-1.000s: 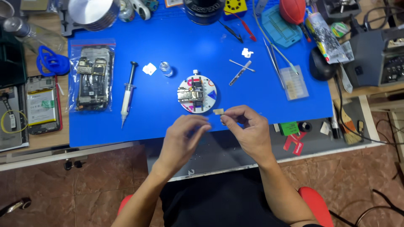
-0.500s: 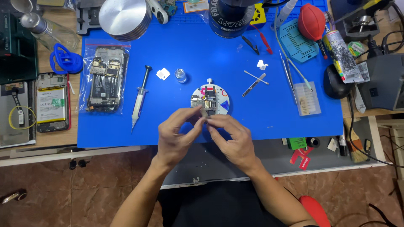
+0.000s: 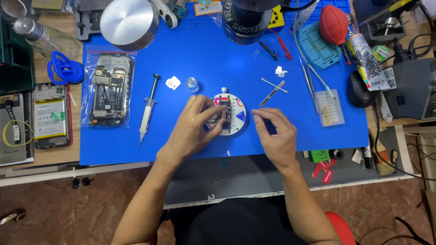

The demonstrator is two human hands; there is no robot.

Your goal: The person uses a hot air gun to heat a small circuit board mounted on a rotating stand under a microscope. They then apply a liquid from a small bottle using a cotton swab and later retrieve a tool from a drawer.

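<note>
Fingertips of the left hand (image 3: pixel 193 129) pinch something on the round white fixture (image 3: pixel 229 114) mid-mat; right hand (image 3: pixel 274 136) hovers, fingers curled, seemingly empty.

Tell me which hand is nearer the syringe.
Left. The left hand rests on the round holder, just right of the syringe; the right hand lies farther right, beyond the holder.

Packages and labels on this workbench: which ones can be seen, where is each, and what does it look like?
Clear zip-seal plastic bag: left part of the blue mat, red strip on top, circuit boards inside.
Opened phone's battery label: far left on the wooden bench, white and green rectangle.
Tube with speckled grey label: right edge of the mat, yellow tip.
Red tags: front right, on the grey shelf.
</note>
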